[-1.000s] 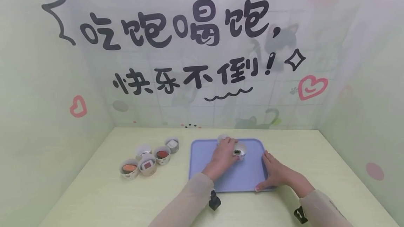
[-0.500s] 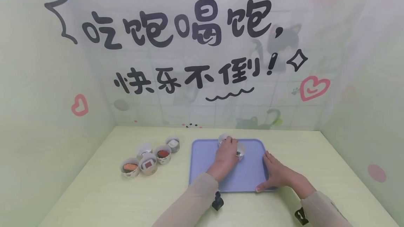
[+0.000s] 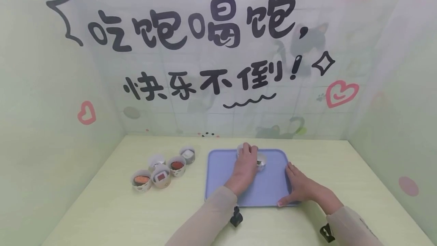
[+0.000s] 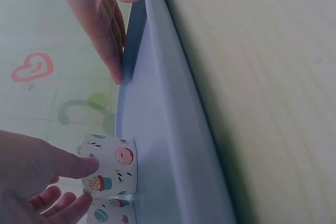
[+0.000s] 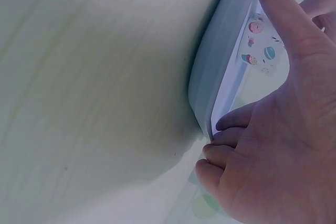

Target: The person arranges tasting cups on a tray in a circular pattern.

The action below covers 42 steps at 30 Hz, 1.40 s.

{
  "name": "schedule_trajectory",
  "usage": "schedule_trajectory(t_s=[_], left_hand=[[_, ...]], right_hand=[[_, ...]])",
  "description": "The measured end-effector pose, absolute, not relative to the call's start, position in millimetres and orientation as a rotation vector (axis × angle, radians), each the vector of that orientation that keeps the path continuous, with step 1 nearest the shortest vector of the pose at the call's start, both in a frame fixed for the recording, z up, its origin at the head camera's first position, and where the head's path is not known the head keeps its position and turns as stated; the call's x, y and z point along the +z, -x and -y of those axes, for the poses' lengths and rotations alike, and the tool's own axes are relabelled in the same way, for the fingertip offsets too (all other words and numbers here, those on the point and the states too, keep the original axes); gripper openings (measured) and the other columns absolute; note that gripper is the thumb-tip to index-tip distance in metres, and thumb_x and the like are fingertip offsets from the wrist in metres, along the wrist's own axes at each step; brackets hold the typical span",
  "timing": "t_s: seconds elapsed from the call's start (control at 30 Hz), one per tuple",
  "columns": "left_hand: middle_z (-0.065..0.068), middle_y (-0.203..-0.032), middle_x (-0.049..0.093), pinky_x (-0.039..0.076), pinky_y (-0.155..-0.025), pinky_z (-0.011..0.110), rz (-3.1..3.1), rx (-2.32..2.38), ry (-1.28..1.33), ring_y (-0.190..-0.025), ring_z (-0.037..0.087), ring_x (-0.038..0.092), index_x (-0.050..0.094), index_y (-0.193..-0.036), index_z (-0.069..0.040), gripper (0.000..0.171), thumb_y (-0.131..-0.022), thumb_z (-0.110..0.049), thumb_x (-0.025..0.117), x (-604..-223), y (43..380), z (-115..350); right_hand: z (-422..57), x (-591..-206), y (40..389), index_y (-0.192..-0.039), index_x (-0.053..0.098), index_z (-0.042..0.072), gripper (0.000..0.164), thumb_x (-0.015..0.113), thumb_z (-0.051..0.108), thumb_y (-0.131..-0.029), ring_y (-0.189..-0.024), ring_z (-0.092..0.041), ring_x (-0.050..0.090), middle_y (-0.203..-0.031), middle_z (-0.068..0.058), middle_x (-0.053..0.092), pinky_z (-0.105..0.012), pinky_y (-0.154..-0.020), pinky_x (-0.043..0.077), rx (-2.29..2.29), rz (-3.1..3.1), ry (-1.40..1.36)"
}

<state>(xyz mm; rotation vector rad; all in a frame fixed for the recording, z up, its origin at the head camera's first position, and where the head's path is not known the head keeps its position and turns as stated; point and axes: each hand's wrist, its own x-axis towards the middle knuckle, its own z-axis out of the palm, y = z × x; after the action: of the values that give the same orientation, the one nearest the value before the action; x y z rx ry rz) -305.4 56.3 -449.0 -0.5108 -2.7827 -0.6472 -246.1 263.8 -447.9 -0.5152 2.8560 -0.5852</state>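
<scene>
1. The light blue, flat, round-cornered tray (image 3: 222, 177) lay on the pale yellow, wood-look table (image 3: 102, 208), a bit right of the middle.
2. The round white cup with donut pictures (image 4: 118, 163) stood upright on the far part of the tray. Something small and dark was inside.
3. Another round white patterned cup (image 4: 128, 212) stood just left of it, partly hidden by the left hand (image 3: 243, 168).
4. That hand's fingers were bent, and its thumb seemed to touch the donut cup. I couldn't tell if it pinched either cup.
5. The right hand (image 3: 302, 187) was spread at the tray's near right corner, thumb on the near edge, fingers along the right edge. That looked good for stopping slips.
6. Soft pushes, low on the cup, seemed best, because thin sides might bend or tip.
</scene>
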Motion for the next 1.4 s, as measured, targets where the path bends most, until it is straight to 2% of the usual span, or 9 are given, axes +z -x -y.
schedule_trajectory(t_s=[0.1,0.2,0.33,0.43,0.63,0.8,1.07,1.4], left_hand=[[0.007,-0.115,0.047,0.048,-0.061,0.024,2.792,-0.707,0.499,-0.098,0.021,0.052,0.052,-0.13,-0.011,0.054,-0.082,0.001,0.073,-446.1,305.1,-54.3],[0.005,-0.117,0.053,0.054,-0.072,0.025,2.806,-0.77,0.498,-0.1,0.018,0.057,0.054,-0.13,-0.012,0.048,-0.087,-0.01,0.075,-442.7,304.0,-50.0],[0.002,-0.118,0.058,0.056,-0.086,0.027,2.8,-0.864,0.511,-0.103,0.015,0.06,0.056,-0.127,-0.012,0.046,-0.088,-0.024,0.077,-437.9,301.8,-41.3],[0.002,-0.118,0.061,0.055,-0.092,0.029,2.771,-0.985,0.511,-0.106,0.016,0.062,0.058,-0.125,-0.012,0.044,-0.087,-0.025,0.077,-435.8,300.9,-33.0],[0.003,-0.113,0.063,0.056,-0.09,0.03,2.712,-1.227,0.501,-0.104,0.017,0.064,0.061,-0.12,-0.01,0.04,-0.085,-0.021,0.078,-434.8,300.8,-11.9],[0.006,-0.112,0.065,0.057,-0.091,0.037,2.688,-1.32,0.483,-0.104,0.024,0.065,0.062,-0.12,-0.006,0.041,-0.086,-0.021,0.078,-433.4,300.4,5.4],[0.01,-0.118,0.065,0.056,-0.098,0.041,2.69,-1.372,0.476,-0.111,0.026,0.063,0.061,-0.122,-0.005,0.04,-0.089,-0.021,0.075,-427.6,291.4,33.7],[0.011,-0.118,0.067,0.055,-0.099,0.043,2.637,-1.382,0.424,-0.113,0.028,0.064,0.063,-0.118,-0.005,0.036,-0.088,-0.018,0.076,-425.3,275.6,79.7]], right_hand=[[-263.5,-446.9,245.7,-0.144,0.017,-0.026,0.131,0.09,0.049,-0.065,-0.142,-0.062,0.015,-0.152,-0.048,0.01,-0.068,-0.117,0.022,-0.59,-2.851,0.51],[-263.5,-446.6,245.5,-0.144,0.017,-0.026,0.131,0.09,0.049,-0.065,-0.142,-0.062,0.015,-0.152,-0.048,0.01,-0.068,-0.117,0.022,-0.585,-2.849,0.506],[-263.8,-446.7,245.6,-0.143,0.018,-0.027,0.131,0.091,0.048,-0.064,-0.141,-0.063,0.016,-0.151,-0.049,0.011,-0.068,-0.116,0.023,-0.579,-2.86,0.528],[-264.2,-446.2,246.0,-0.143,0.018,-0.027,0.131,0.091,0.047,-0.064,-0.141,-0.064,0.016,-0.151,-0.049,0.011,-0.069,-0.116,0.023,-0.592,-2.861,0.537],[-263.2,-444.8,245.5,-0.144,0.017,-0.027,0.131,0.091,0.046,-0.064,-0.142,-0.063,0.014,-0.152,-0.049,0.01,-0.069,-0.116,0.021,-0.612,-2.847,0.515],[-262.8,-444.5,245.0,-0.144,0.016,-0.027,0.132,0.091,0.047,-0.064,-0.142,-0.062,0.014,-0.152,-0.048,0.009,-0.069,-0.117,0.02,-0.609,-2.835,0.499],[-263.6,-444.5,247.1,-0.145,0.016,-0.026,0.132,0.09,0.048,-0.065,-0.143,-0.062,0.014,-0.153,-0.047,0.009,-0.068,-0.117,0.021,-0.586,-2.836,0.494],[-263.2,-443.3,245.3,-0.145,0.016,-0.025,0.132,0.09,0.049,-0.064,-0.143,-0.062,0.013,-0.153,-0.047,0.009,-0.068,-0.118,0.021,-0.605,-2.818,0.467]])
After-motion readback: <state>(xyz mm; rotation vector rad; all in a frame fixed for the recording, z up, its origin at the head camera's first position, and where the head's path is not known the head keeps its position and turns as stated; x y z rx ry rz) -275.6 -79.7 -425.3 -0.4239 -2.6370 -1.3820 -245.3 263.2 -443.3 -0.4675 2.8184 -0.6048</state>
